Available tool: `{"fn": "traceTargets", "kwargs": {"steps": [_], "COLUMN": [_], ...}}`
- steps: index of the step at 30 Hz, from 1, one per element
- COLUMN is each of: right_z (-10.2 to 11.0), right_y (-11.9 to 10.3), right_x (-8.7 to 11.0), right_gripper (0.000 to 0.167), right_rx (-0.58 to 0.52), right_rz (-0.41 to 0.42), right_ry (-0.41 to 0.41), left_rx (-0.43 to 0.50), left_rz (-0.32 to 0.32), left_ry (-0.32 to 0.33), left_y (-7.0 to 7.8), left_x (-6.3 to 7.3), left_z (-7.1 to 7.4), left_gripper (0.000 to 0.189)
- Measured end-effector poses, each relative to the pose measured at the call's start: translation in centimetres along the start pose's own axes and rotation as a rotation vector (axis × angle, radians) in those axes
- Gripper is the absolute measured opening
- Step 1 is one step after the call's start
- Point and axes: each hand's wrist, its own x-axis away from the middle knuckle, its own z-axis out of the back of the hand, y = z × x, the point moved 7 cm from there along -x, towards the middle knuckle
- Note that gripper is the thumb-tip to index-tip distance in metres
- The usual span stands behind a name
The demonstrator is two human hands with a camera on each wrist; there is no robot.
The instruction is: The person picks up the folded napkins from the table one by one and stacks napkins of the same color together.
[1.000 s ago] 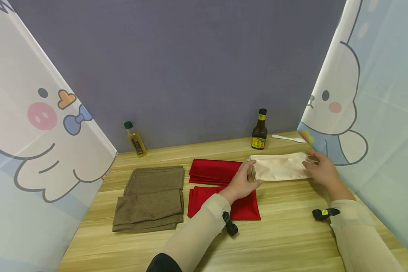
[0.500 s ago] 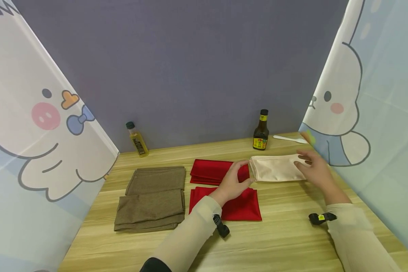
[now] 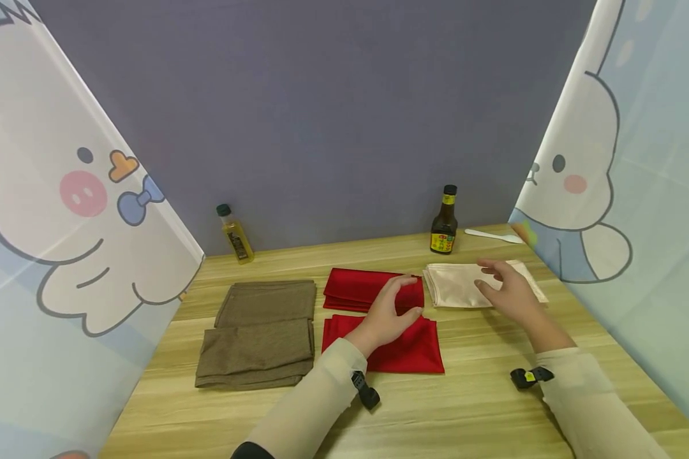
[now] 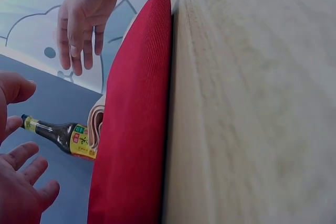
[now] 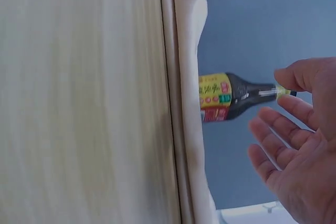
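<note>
A folded cream cloth (image 3: 452,288) lies at the right of the table, and my right hand (image 3: 512,294) hovers over it with relaxed fingers, holding nothing. In the right wrist view that hand (image 5: 307,169) is apart from the cloth (image 5: 189,114). My left hand (image 3: 383,317) is above two folded red cloths, one behind (image 3: 353,288) and one in front (image 3: 410,350), partly covering both. Its loosely bent fingers grip nothing. On the left, two folded brown cloths, one at the back (image 3: 270,301) and one nearer (image 3: 258,354), lie overlapping.
A dark sauce bottle (image 3: 444,223) and a white plastic utensil (image 3: 494,236) are at the back right. A small bottle of yellow oil (image 3: 238,239) stands at the back left. A grey panel (image 3: 333,127) and printed side sheets enclose the wooden table (image 3: 465,408).
My right hand has let go of the cream cloth's right end and moved left and up over it. The left hand has drawn away from the cream cloth, leftward over the red cloths.
</note>
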Motion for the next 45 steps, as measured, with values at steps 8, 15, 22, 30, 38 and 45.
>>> {"fn": "traceTargets", "kwargs": {"steps": [8, 15, 22, 30, 38, 45], "right_z": [-1.3, -2.3, -3.2, -4.3, -5.5, -6.3], "right_y": [-2.1, -3.3, -4.7, -5.5, -5.9, -6.2], "right_x": [-0.1, -0.1, 0.1, 0.5, 0.8, 1.2], "right_gripper": [0.049, 0.048, 0.045, 0.045, 0.048, 0.047], "right_rx": [-0.004, -0.004, -0.006, -0.017, -0.037, -0.049], "right_rz": [0.048, 0.084, 0.119, 0.133, 0.14, 0.128], "right_ry": [-0.026, -0.043, -0.067, -0.1, -0.129, -0.178], "left_rx": [-0.011, -0.006, -0.012, -0.026, -0.044, -0.038], "left_rz": [0.019, 0.025, 0.016, 0.008, 0.037, 0.076], "left_ry": [0.025, 0.021, 0.013, 0.004, 0.025, 0.031], "left_y": [-0.5, -0.5, -1.0, -1.6, -2.5, -2.6], "left_x": [0.7, 1.8, 3.3, 4.9, 6.7, 8.4], "left_z": [1.6, 2.9, 3.6, 4.7, 6.2, 8.0], "left_gripper": [0.057, 0.057, 0.057, 0.057, 0.056, 0.057]}}
